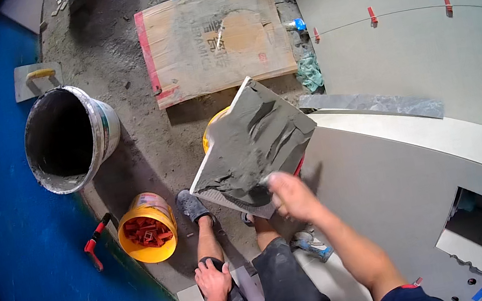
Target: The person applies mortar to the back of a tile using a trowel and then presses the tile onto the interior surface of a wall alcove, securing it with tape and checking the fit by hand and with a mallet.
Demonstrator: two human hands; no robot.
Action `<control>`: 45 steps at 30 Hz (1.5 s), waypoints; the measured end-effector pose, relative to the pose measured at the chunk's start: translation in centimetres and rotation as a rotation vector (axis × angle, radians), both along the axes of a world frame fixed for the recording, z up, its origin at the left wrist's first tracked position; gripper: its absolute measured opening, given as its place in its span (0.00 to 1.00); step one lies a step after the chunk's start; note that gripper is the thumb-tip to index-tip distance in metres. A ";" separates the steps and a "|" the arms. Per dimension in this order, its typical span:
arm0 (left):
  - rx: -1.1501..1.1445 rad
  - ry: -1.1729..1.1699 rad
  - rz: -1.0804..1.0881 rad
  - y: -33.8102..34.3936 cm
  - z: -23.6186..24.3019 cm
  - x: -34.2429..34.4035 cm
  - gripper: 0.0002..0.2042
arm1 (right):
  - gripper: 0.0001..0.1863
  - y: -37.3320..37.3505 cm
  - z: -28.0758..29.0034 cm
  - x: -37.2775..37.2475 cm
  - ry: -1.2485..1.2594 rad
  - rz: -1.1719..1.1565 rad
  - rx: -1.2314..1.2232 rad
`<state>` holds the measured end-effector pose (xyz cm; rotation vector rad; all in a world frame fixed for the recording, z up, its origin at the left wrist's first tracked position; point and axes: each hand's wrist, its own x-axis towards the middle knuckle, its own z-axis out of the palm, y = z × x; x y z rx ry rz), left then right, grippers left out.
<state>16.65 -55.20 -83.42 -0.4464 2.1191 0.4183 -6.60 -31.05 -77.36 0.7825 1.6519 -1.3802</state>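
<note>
My right hand (294, 197) is closed round the handle of what looks like a trowel, at the near edge of a tile (198, 176). Motion blurs the tool, and its blade is hard to separate from the mortar. Thick grey mortar (257, 132) covers most of the tile's upper face in uneven folds, with fine ridges along the near-left edge. The tile lies tilted over a yellow bucket (208, 132), which it mostly hides. My left hand (213, 279) rests on my left knee with its fingers spread, holding nothing.
Left stands a large mortar-smeared bucket (105, 131); nearer is a yellow bucket (159, 210) of red tile wedges (148, 231). A red-handled tool (98, 241) and a flat trowel (28, 83) lie left. Flattened cardboard (187, 52) lies ahead. Large grey tiles (400, 43) with red clips stand right.
</note>
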 end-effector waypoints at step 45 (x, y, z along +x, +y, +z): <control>-0.118 0.021 -0.297 4.1 -0.5 1.6 0.30 | 0.28 14.7 0.6 15.7 -0.260 0.083 -0.100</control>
